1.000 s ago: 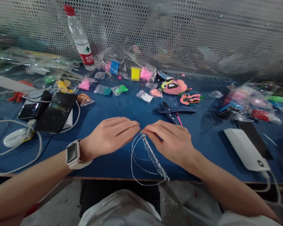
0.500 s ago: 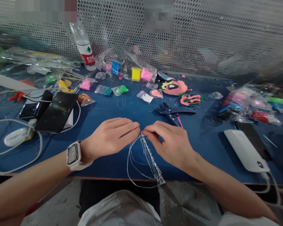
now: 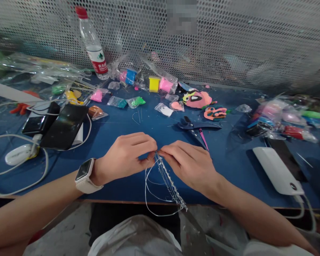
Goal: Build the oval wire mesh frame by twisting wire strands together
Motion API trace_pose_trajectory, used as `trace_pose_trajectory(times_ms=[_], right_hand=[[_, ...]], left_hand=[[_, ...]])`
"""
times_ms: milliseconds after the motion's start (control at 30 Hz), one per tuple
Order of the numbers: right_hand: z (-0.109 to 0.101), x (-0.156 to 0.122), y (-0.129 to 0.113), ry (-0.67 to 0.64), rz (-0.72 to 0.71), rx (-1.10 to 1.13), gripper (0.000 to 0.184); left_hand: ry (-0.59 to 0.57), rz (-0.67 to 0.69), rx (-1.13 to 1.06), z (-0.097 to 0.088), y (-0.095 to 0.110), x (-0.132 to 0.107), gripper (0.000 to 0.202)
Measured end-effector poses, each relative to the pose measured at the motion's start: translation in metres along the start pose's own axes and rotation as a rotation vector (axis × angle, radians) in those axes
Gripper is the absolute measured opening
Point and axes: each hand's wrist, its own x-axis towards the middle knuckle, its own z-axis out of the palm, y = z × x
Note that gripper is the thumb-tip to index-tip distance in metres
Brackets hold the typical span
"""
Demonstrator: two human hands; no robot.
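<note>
Your left hand [image 3: 129,154] and right hand [image 3: 192,163] nearly meet, fingertips pinching the upper end of a silvery wire bundle [image 3: 173,185] between them.
From the left: a dark phone [image 3: 64,127] on the blue worktop [image 3: 120,122]; your left hand, curled; the bundle, slanting down to the front edge, loose loops on its left; your right hand, a dark-handled tool [image 3: 198,125] beyond it. The step looks like fingertip twisting; the next move probably calls for a steady pinch. Your fingers hide the exact grip; fine strands blur together.

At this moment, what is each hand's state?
Left hand: closed, pinching silver wire at its upper end.
Right hand: closed, pinching the same wire.
</note>
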Motion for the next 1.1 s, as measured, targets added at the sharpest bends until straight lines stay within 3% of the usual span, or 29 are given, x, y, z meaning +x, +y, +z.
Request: trace_pose_trajectory(times_ms=[100,200,367,500,633,867,1100], right_hand=[[0.0,0.001,0.0,-0.001,-0.065,-0.066,0.012],[0.0,0.002,0.0,-0.001,-0.065,-0.065,0.015],[-0.002,0.002,-0.001,-0.04,0.072,0.075,0.019],[-0.005,0.003,-0.002,-0.063,0.199,0.239,0.015],[-0.01,0.008,-0.001,-0.133,0.328,0.458,0.016],[-0.016,0.018,0.007,-0.371,0.758,1.102,0.03],[-0.004,0.015,0.016,-0.507,0.943,1.579,0.037]], left_hand=[[-0.011,0.004,0.017,-0.001,0.0,0.0,0.012],[-0.024,0.09,0.059,-0.004,-0.002,0.0,0.009],[-0.069,0.182,0.114,-0.008,-0.006,-0.001,0.007],[-0.032,0.3,0.214,-0.013,-0.007,0.001,0.008],[-0.036,0.387,0.282,-0.02,-0.004,0.005,0.009],[-0.065,0.511,0.414,-0.024,0.0,0.009,0.021],[-0.067,0.593,0.458,-0.031,0.005,0.012,0.023]])
